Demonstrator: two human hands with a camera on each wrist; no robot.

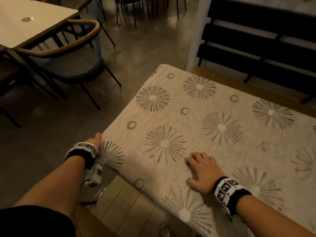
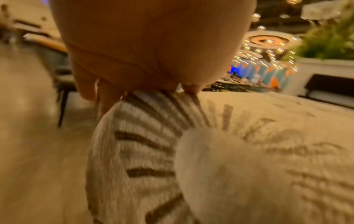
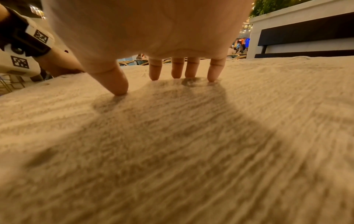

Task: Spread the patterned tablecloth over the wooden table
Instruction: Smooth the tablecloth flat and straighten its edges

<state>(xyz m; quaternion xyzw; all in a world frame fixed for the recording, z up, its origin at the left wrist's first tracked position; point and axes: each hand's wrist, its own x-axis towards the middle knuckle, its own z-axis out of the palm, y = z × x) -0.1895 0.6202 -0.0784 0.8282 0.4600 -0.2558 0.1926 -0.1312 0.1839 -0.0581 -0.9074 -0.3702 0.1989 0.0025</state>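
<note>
My right hand [image 1: 202, 171] lay palm-down on the tablecloth [image 1: 205, 127], fingers [image 3: 154, 71] straight and slightly spread, their tips and the thumb pressing the weave, grasping nothing. The cloth was a coarse, ribbed beige fabric printed with grey sunbursts around white centres and small rings; it lay nearly flat over the table [image 1: 220, 75], whose bare wood showed only as a strip along the far edge. Just beside the near left corner, my left hand [image 1: 95, 140] met the cloth's edge where it dropped over the table side; the wrist view showed my fingers [image 2: 86, 89] curled at a gathered fold of the cloth, though blur hid how firmly they pinched it. Under that corner lay pale floor tiles [image 1: 126, 202], then open grey floor [image 1: 136, 48] to the left. Farther off stood a round-backed chair [image 1: 68, 60] at a pale table [image 1: 34, 19], well apart. Beyond the far edge stood a dark slatted bench [image 1: 259, 36].
</note>
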